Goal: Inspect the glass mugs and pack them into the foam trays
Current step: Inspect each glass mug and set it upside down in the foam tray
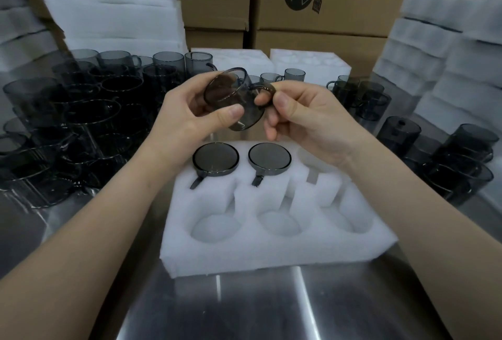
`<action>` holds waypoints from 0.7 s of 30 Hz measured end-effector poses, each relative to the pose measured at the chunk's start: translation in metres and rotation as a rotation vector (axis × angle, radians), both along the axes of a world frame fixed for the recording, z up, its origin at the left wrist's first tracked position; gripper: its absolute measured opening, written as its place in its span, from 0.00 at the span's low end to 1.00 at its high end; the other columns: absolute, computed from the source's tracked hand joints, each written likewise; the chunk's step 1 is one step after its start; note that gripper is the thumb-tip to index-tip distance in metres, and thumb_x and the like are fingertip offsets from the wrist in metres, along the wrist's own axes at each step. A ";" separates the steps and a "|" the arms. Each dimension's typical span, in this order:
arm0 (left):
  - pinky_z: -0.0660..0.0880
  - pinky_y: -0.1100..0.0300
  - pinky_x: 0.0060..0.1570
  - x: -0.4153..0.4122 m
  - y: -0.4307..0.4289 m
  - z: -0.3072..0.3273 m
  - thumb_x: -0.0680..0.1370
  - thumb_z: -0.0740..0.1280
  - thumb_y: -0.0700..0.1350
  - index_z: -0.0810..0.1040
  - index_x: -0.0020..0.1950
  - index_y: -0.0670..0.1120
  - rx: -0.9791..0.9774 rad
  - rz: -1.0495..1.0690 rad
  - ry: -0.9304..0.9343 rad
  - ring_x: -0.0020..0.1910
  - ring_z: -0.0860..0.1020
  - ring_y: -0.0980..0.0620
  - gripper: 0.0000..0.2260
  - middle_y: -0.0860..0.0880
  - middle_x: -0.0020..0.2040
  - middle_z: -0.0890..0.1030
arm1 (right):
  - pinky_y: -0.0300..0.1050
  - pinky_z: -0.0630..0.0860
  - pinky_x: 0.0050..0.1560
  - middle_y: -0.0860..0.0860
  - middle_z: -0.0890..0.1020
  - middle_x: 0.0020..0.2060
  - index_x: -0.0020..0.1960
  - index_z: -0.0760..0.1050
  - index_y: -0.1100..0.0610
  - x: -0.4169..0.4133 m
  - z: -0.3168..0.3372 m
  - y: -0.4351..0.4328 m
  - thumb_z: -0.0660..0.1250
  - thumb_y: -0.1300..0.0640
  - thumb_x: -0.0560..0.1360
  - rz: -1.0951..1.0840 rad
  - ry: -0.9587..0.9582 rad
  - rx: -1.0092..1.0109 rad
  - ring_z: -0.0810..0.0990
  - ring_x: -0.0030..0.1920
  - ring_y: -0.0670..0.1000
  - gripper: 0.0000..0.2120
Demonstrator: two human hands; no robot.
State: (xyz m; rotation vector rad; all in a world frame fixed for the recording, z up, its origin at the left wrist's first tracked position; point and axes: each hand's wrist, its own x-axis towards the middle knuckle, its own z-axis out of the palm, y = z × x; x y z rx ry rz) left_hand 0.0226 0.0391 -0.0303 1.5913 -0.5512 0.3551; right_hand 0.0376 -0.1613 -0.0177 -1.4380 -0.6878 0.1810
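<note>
A: Start wide. The steel table [244, 307] carries the foam tray [271, 250] straight in front of you. It has six pockets in two rows of three. Loose mugs [81, 122] crowd your left side, and there are more on your right.

B: In the far row, the left packed mug [216, 159] and the middle packed mug [269, 159] each sit with a round face up. Each handle lies in a slot that runs toward you. The far right pocket [312, 160] looks empty, and so does the whole near row.

A: The held mug [231, 95] hangs in the air above that far row, touching no foam. Its long axis is tilted, upper left to lower right as you see it. Its handle [264, 89] sticks out to your right, not toward you.

B: Your left hand [179, 119] wraps the body, with the thumb [231, 112] pressed on the glass wall. Your right hand [307, 116] pinches the handle between thumb and curled fingers. Neither hand is slack.

A: So I judge you're mid-inspection. The free pocket lies below the mug and a little to its right, nearer your right hand. The handle would need swinging round toward you to meet its slot.

B: I can't tell through the smoked glass which end of the mug faces you.
</note>
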 end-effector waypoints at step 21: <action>0.71 0.69 0.57 -0.001 -0.006 0.000 0.66 0.78 0.45 0.73 0.68 0.51 0.267 0.110 -0.041 0.54 0.76 0.61 0.31 0.51 0.56 0.76 | 0.43 0.70 0.39 0.50 0.71 0.22 0.24 0.74 0.52 0.000 -0.002 0.010 0.57 0.39 0.78 -0.324 0.021 -0.125 0.70 0.26 0.50 0.28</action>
